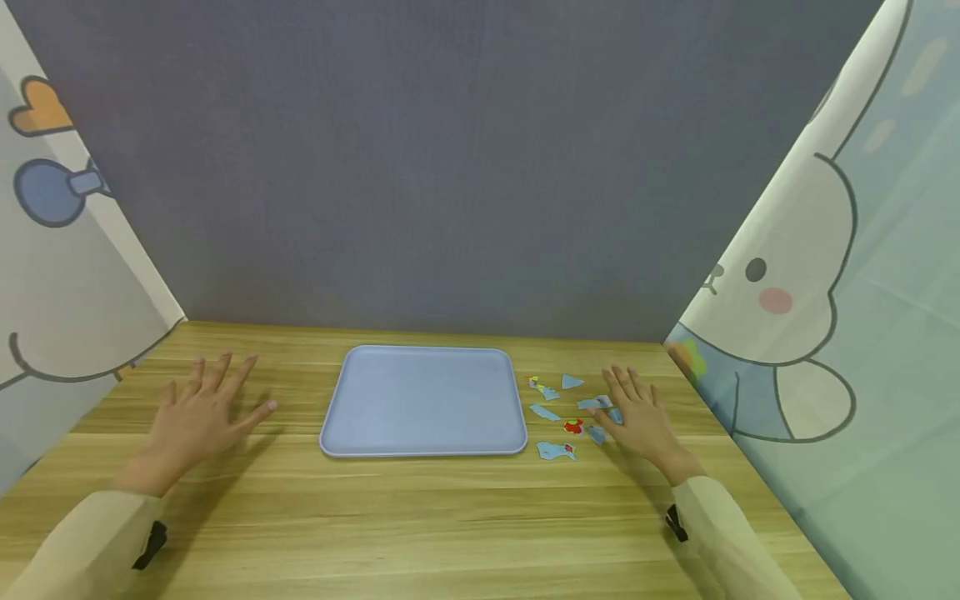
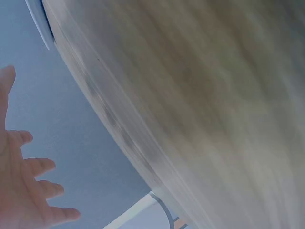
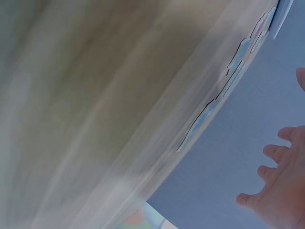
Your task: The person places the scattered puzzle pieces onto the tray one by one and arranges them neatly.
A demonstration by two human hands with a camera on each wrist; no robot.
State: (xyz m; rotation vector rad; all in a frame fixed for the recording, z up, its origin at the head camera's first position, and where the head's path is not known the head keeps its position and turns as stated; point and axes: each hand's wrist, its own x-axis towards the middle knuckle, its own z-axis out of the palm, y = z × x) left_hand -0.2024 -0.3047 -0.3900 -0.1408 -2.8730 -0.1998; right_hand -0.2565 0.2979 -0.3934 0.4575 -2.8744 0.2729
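Flanking the light-blue rectangular tray [image 1: 424, 402] on the wood-grain table [image 1: 450, 525], the left hand [image 1: 191, 427] and right hand [image 1: 639, 421] hold nothing, their fingers fanned wide; the left is well apart from the tray, the right near the irregular blue printed cutouts [image 1: 553, 451] scattered just right of the tray, a red-patterned cutout [image 1: 573, 427] among them, and a grey backdrop [image 1: 424, 167] stands behind the tray

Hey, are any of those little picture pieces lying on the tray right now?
No, the picture pieces in the head view all lie on the wooden tabletop, right of the tray.
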